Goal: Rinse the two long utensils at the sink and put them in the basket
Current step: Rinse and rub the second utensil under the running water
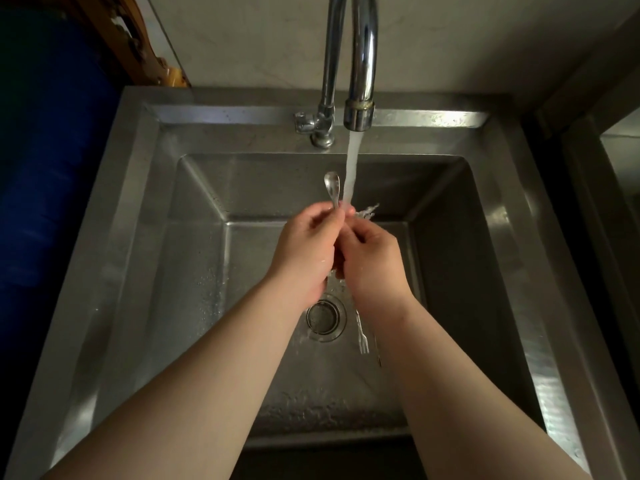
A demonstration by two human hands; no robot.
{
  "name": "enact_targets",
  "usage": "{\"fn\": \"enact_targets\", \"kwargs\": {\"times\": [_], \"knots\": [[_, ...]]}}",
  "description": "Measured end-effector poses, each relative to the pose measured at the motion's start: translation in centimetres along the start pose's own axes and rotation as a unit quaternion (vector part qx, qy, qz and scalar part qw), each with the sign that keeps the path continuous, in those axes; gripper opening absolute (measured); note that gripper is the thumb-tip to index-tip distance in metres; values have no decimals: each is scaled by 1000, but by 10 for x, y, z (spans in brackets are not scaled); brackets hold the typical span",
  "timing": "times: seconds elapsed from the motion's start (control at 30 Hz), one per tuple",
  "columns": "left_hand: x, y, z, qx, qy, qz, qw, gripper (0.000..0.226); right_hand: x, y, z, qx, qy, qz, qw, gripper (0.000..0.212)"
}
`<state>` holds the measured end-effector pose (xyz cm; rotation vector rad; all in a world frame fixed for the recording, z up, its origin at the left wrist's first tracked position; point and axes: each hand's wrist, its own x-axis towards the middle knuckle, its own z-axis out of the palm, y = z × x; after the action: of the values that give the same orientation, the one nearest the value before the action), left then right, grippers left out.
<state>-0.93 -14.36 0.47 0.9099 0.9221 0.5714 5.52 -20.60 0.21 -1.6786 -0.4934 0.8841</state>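
1. The spoon (331, 187) is held above the middle of the sink basin, its small bowl pointing up and away from the person, just left of the water stream (351, 168). Only the bowl and a short part of the handle show; the rest is hidden by the hands.
2. The left hand (304, 251) is closed around the spoon handle, with fingertips pinching it near the bowl.
3. The right hand (372, 261) is pressed against the left one, its fingers also pinching the handle. The water falls on the fingertips of both hands and splashes to the right.
4. The fork (362, 336) lies on the sink floor, just right of the drain (325, 318), partly under the right wrist, tines toward the person.
5. The faucet (362, 64) stands at the back rim of the steel sink (145, 188), and its water is running.
6. A blue object (45, 150) stands left of the sink.
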Motion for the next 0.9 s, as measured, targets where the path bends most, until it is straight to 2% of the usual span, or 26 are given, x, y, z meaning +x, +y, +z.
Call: {"fn": "enact_targets", "kwargs": {"times": [0.13,0.27,0.4,0.57,0.63,0.77,0.9], "knots": [[6,-1,1,55,37,30,997,16,-6,1,0,-3,-15,5,1000,29],[3,-4,2,-2,42,38,998,23,-9,1,-1,-2,-61,-26,998,22],[-4,-14,0,-16,13,9,1000,23,-10,1,-2,-15,-1,1,1000,21],[-1,-9,-3,52,9,18,998,18,-11,7,-3,-52,16,3,999,26],[3,-8,-4,24,19,2,1000,18,-6,6,-4,-76,9,-8,997,26],[6,-10,-2,-67,55,-83,993,15,6,-3,-3,-143,-13,-23,989,29],[9,-18,-4,-68,83,-63,992,22,15,-3,-3,-194,11,-11,981,27]]}}
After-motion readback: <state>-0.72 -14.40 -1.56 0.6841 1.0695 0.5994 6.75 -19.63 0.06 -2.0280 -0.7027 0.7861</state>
